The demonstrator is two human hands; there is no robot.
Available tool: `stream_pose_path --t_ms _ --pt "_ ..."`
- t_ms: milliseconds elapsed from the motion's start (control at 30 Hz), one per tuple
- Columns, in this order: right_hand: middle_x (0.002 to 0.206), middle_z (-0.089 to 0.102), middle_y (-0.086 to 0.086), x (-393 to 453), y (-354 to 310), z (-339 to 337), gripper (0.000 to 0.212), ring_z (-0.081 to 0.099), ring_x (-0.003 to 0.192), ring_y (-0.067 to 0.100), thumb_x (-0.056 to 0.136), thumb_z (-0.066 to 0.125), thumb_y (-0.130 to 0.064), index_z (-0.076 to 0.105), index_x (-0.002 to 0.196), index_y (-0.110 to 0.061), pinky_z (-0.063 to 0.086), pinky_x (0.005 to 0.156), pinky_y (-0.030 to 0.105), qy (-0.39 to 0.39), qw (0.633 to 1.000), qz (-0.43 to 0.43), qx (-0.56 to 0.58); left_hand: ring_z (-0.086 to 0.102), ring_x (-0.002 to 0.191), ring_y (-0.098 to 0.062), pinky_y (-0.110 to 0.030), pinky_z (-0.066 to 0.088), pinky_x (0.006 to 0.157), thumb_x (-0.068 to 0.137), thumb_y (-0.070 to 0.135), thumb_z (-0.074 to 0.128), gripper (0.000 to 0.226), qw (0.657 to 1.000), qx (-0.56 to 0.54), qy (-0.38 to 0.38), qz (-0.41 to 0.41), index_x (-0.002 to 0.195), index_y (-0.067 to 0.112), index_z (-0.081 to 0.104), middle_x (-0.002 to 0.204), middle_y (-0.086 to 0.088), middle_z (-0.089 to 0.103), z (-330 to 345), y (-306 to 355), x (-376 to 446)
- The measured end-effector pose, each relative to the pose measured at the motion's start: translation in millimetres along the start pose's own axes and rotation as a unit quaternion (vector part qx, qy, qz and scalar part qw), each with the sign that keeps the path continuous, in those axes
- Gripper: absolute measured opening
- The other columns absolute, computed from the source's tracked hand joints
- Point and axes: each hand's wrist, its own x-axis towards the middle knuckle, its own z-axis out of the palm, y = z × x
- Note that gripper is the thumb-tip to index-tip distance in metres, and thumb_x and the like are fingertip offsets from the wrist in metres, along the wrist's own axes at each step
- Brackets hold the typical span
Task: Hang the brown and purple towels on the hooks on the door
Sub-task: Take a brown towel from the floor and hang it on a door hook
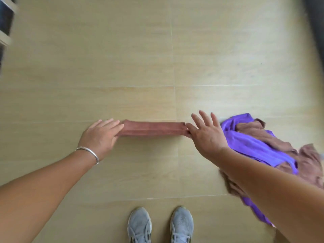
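Note:
A brown towel (150, 129) is stretched taut and level between my two hands above the tiled floor, seen edge-on as a narrow band. My left hand (100, 135), with a silver bangle on the wrist, grips its left end, fingers laid over the top. My right hand (206, 134) pinches the right end at the thumb, with the other fingers spread. A purple towel (245, 137) lies bunched with more brown cloth (308, 160) under my right forearm; I cannot tell whether the bundle rests on the floor or hangs from the arm. No door or hooks are in view.
My two grey shoes (140, 225) (181, 225) stand on the beige tile floor (122, 67) at the bottom centre. A dark shelf or frame (5, 20) sits at the top left edge, and a dark blurred object (315, 23) at the top right.

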Motion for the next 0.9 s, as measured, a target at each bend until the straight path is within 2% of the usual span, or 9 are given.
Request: stream_pose_path --t_ms 100,167,300,400,500,567,600,700,900 --pt "0.159 0.017 0.003 -14 19 -105 0.039 0.0 0.147 0.032 0.096 0.04 -0.024 0.044 0.135 -0.028 -0.004 0.116 0.055 0.019 1.0 0.02 0.006 0.058 0.121 -0.028 -0.046 0.039 0.103 0.083 0.013 0.072 0.025 0.999 0.001 0.035 -0.022 0.108 0.014 0.073 0.123 -0.008 0.066 -98 8 7" --pt "0.158 0.02 0.001 -30 32 -181 0.038 0.0 0.148 0.029 0.097 0.035 -0.024 0.047 0.133 -0.031 -0.005 0.117 0.055 0.036 0.999 0.032 0.01 0.056 0.123 -0.027 -0.044 0.036 0.105 0.086 0.015 0.069 0.02 0.998 -0.004 0.053 -0.023 0.105 0.016 0.074 0.123 -0.007 0.066 -168 13 8" --pt "0.156 0.025 -0.005 -78 60 -338 0.036 0.001 0.148 0.022 0.101 0.03 -0.035 0.051 0.131 -0.036 -0.003 0.118 0.052 0.072 0.996 0.049 0.014 0.05 0.129 -0.022 -0.037 0.032 0.11 0.091 0.018 0.063 0.021 0.998 -0.011 0.064 0.001 0.109 0.021 0.073 0.128 -0.003 0.063 -328 35 -2" --pt "0.155 0.028 -0.008 -120 76 -455 0.038 0.002 0.148 0.019 0.102 0.027 -0.043 0.052 0.131 -0.039 0.0 0.118 0.049 0.104 0.993 0.059 0.014 0.051 0.128 -0.021 -0.036 0.039 0.102 0.092 0.02 0.06 0.02 0.994 -0.018 0.108 0.015 0.107 0.023 0.074 0.124 0.001 0.065 -460 56 -22" --pt "0.152 0.032 -0.013 -163 90 -559 0.039 0.006 0.147 0.015 0.101 0.028 -0.048 0.054 0.128 -0.042 0.001 0.119 0.045 0.138 0.988 0.069 0.013 0.06 0.106 -0.024 -0.035 0.05 0.075 0.093 0.024 0.054 0.018 0.992 0.001 0.122 0.015 0.085 0.029 0.069 0.095 0.007 0.065 -583 76 -43" --pt "0.149 0.037 -0.014 -191 98 -621 0.038 0.01 0.146 0.014 0.101 0.03 -0.049 0.057 0.126 -0.042 0.003 0.118 0.045 0.175 0.982 0.068 0.008 0.058 0.081 -0.021 -0.031 0.043 0.058 0.094 0.029 0.049 0.027 0.992 0.021 0.128 0.007 0.069 0.034 0.055 0.078 0.012 0.055 -658 87 -56" --pt "0.148 0.039 -0.014 -204 101 -650 0.037 0.012 0.146 0.015 0.101 0.031 -0.048 0.059 0.124 -0.042 0.004 0.118 0.045 0.195 0.979 0.066 0.009 0.056 0.076 -0.018 -0.029 0.038 0.054 0.095 0.031 0.048 0.028 0.99 0.027 0.138 0.001 0.068 0.035 0.055 0.076 0.014 0.055 -693 93 -63" --pt "0.139 0.047 -0.015 -238 109 -728 0.035 0.016 0.145 0.015 0.101 0.033 -0.045 0.063 0.118 -0.039 0.007 0.116 0.044 0.249 0.966 0.064 0.02 0.058 0.074 -0.017 -0.031 0.045 0.059 0.096 0.036 0.045 0.027 0.983 0.056 0.173 -0.013 0.078 0.028 0.063 0.076 0.012 0.061 -784 108 -83" --pt "0.138 0.05 -0.014 -292 116 -855 0.033 0.02 0.144 0.015 0.103 0.034 -0.039 0.059 0.123 -0.034 0.011 0.117 0.048 0.361 0.929 0.066 0.043 0.054 0.065 -0.014 -0.03 0.039 0.057 0.097 0.039 0.041 0.038 0.96 0.111 0.253 -0.04 0.064 0.027 0.054 0.067 0.007 0.058 -923 135 -130"
